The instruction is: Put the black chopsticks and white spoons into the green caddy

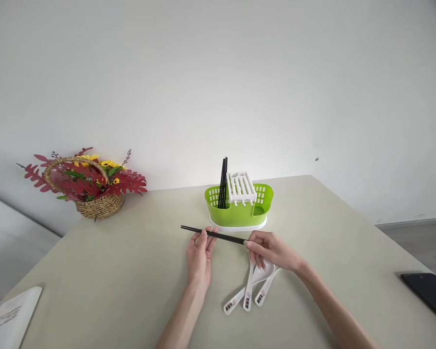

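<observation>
A pair of black chopsticks (pixel 227 237) lies slantwise between my hands, above the table in front of the green holder. My left hand (pixel 200 249) grips them near the middle between thumb and fingers. My right hand (pixel 267 248) pinches their right end. Below my right hand several white spoons (pixel 247 291) lie overlapping, their bowls partly hidden by my fingers. The green utensil basket (pixel 236 213) stands just behind the chopsticks on a white base. More black chopsticks (pixel 223 184) stand upright in its left part, and a white slotted rack (pixel 241 187) sits across its middle.
At the back left is a wicker basket (pixel 100 207) of red leaves and yellow flowers. A white object with printed lines (pixel 12 317) lies at the left edge. A black phone (pixel 427 293) lies at the right edge. The wall (pixel 218 87) rises behind the table (pixel 131 271).
</observation>
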Demonstrator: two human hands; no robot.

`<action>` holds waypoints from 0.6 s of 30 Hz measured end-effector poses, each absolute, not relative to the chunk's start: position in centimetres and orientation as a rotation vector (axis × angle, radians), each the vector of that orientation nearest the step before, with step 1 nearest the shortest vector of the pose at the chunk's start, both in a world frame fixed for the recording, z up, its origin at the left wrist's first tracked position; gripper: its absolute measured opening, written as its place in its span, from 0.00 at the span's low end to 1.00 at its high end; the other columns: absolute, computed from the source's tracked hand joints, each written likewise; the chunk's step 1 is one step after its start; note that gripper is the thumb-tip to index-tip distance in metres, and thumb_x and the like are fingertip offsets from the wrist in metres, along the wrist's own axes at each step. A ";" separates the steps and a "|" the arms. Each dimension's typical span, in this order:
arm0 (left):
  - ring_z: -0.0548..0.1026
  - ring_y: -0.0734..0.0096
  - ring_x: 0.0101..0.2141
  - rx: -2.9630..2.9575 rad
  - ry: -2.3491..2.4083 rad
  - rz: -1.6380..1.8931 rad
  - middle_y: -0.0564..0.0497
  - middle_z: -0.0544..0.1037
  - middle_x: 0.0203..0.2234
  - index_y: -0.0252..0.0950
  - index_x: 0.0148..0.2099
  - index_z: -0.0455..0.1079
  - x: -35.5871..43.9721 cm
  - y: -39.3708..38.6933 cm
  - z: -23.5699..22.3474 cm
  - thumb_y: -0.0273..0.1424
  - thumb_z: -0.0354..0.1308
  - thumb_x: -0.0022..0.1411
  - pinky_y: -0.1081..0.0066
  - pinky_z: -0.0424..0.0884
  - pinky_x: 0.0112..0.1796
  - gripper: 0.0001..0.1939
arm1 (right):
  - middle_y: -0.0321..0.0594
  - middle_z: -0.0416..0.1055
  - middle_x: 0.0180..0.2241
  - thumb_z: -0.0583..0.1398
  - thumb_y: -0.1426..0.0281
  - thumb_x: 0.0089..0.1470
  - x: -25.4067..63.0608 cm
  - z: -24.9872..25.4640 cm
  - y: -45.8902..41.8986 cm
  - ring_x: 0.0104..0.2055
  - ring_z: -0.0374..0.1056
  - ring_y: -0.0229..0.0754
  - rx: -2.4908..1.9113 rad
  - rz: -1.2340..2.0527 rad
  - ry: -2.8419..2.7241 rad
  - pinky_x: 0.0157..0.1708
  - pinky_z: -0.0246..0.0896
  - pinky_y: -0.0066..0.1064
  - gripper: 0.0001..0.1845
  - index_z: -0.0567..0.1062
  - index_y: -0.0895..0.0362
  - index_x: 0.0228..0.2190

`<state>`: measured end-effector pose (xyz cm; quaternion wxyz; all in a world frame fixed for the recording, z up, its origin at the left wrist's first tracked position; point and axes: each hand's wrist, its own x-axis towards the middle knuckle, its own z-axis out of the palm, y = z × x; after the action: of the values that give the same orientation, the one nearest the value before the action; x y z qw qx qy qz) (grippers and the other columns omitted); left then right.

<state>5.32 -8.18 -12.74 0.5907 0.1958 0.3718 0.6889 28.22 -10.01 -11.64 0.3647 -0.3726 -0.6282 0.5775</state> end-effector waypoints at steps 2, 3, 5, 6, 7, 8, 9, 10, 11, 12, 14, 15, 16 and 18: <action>0.84 0.57 0.46 0.477 0.872 1.609 0.46 0.85 0.40 0.34 0.40 0.71 5.3 -8.2 -12.5 0.30 0.74 0.56 0.56 0.76 0.57 0.15 | 0.37 0.77 0.24 0.59 0.48 0.64 28.2 -11.9 -10.0 0.19 0.69 0.37 -0.975 1.447 -1.607 0.20 0.62 0.28 0.23 0.67 0.54 0.30; 0.84 0.57 0.46 0.490 0.881 1.606 0.46 0.85 0.40 0.34 0.40 0.71 5.3 -8.3 -12.4 0.30 0.74 0.56 0.56 0.76 0.57 0.16 | 0.37 0.77 0.23 0.59 0.48 0.64 28.2 -12.0 -9.9 0.18 0.69 0.36 -0.978 1.433 -1.602 0.19 0.62 0.28 0.23 0.67 0.54 0.30; 0.83 0.58 0.47 0.518 0.910 1.594 0.44 0.85 0.42 0.34 0.41 0.72 5.1 -8.3 -12.1 0.31 0.74 0.55 0.57 0.76 0.57 0.16 | 0.36 0.77 0.23 0.60 0.48 0.63 28.2 -12.2 -9.8 0.18 0.69 0.36 -0.978 1.419 -1.591 0.19 0.62 0.28 0.23 0.66 0.54 0.29; 0.83 0.59 0.47 0.532 0.931 1.587 0.44 0.85 0.43 0.33 0.42 0.73 5.0 -8.3 -11.9 0.31 0.74 0.56 0.58 0.76 0.57 0.15 | 0.36 0.77 0.23 0.60 0.48 0.63 28.2 -12.2 -9.8 0.18 0.69 0.36 -0.975 1.419 -1.584 0.19 0.62 0.28 0.23 0.66 0.54 0.29; 0.83 0.60 0.48 0.546 0.952 1.580 0.44 0.85 0.44 0.33 0.42 0.75 4.8 -8.2 -11.7 0.31 0.74 0.56 0.59 0.76 0.57 0.15 | 0.36 0.76 0.23 0.60 0.48 0.63 28.2 -12.2 -9.7 0.18 0.69 0.36 -0.969 1.422 -1.575 0.19 0.62 0.27 0.23 0.66 0.54 0.29; 0.83 0.60 0.48 0.555 0.972 1.573 0.43 0.85 0.44 0.33 0.43 0.76 4.6 -8.2 -11.5 0.31 0.74 0.57 0.60 0.76 0.57 0.14 | 0.36 0.76 0.23 0.60 0.48 0.63 28.3 -12.3 -9.7 0.18 0.69 0.36 -0.962 1.429 -1.566 0.19 0.62 0.27 0.23 0.66 0.54 0.29; 0.83 0.61 0.48 0.560 0.989 1.567 0.43 0.85 0.45 0.33 0.44 0.77 4.3 -8.1 -11.2 0.32 0.73 0.58 0.61 0.76 0.57 0.14 | 0.36 0.76 0.23 0.60 0.48 0.63 28.3 -12.2 -9.6 0.18 0.69 0.36 -0.953 1.437 -1.556 0.19 0.62 0.27 0.23 0.66 0.54 0.29; 0.83 0.61 0.48 0.560 1.003 1.563 0.43 0.84 0.45 0.33 0.44 0.78 4.1 -8.1 -11.0 0.33 0.72 0.59 0.61 0.76 0.57 0.13 | 0.36 0.76 0.23 0.60 0.48 0.62 28.3 -12.2 -9.6 0.18 0.69 0.36 -0.945 1.444 -1.546 0.19 0.62 0.27 0.23 0.66 0.54 0.29; 0.83 0.62 0.48 0.558 1.012 1.561 0.42 0.84 0.45 0.32 0.44 0.79 3.8 -8.0 -10.7 0.34 0.72 0.59 0.62 0.77 0.56 0.13 | 0.35 0.76 0.22 0.61 0.48 0.62 28.3 -12.2 -9.5 0.18 0.69 0.36 -0.937 1.451 -1.538 0.19 0.63 0.27 0.23 0.66 0.54 0.29; 0.83 0.62 0.47 0.556 1.020 1.563 0.42 0.84 0.45 0.32 0.44 0.79 3.6 -8.0 -10.4 0.34 0.71 0.60 0.63 0.78 0.55 0.13 | 0.35 0.76 0.22 0.61 0.48 0.62 28.3 -12.2 -9.5 0.18 0.69 0.36 -0.927 1.457 -1.530 0.19 0.63 0.27 0.23 0.66 0.54 0.29; 0.83 0.63 0.47 0.559 1.038 1.568 0.42 0.84 0.45 0.32 0.44 0.80 3.2 -8.0 -9.8 0.34 0.71 0.60 0.65 0.79 0.53 0.12 | 0.35 0.75 0.22 0.61 0.48 0.62 28.2 -12.1 -9.5 0.18 0.69 0.36 -0.903 1.468 -1.518 0.19 0.64 0.28 0.23 0.66 0.54 0.29; 0.83 0.63 0.46 0.568 1.047 1.566 0.42 0.84 0.45 0.32 0.43 0.81 3.0 -8.1 -9.5 0.34 0.71 0.60 0.66 0.79 0.52 0.12 | 0.35 0.75 0.22 0.61 0.48 0.62 28.2 -12.1 -9.6 0.18 0.69 0.36 -0.890 1.473 -1.514 0.19 0.64 0.28 0.23 0.66 0.54 0.29; 0.83 0.64 0.46 0.580 1.056 1.562 0.42 0.84 0.45 0.31 0.43 0.81 2.9 -8.1 -9.2 0.34 0.71 0.59 0.67 0.80 0.51 0.13 | 0.35 0.75 0.22 0.61 0.49 0.62 28.2 -12.0 -9.6 0.18 0.69 0.36 -0.879 1.478 -1.510 0.19 0.64 0.28 0.23 0.67 0.54 0.30; 0.83 0.64 0.46 0.609 1.068 1.555 0.42 0.84 0.44 0.31 0.42 0.81 2.8 -8.3 -8.5 0.35 0.73 0.57 0.67 0.79 0.52 0.14 | 0.35 0.76 0.23 0.61 0.49 0.62 28.1 -12.0 -9.7 0.18 0.70 0.36 -0.859 1.490 -1.500 0.20 0.65 0.28 0.23 0.67 0.54 0.30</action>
<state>2.84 -8.30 -8.46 0.5478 0.2570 0.4508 0.6563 28.09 -9.67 -11.96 0.4166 -0.3422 -0.5976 0.5934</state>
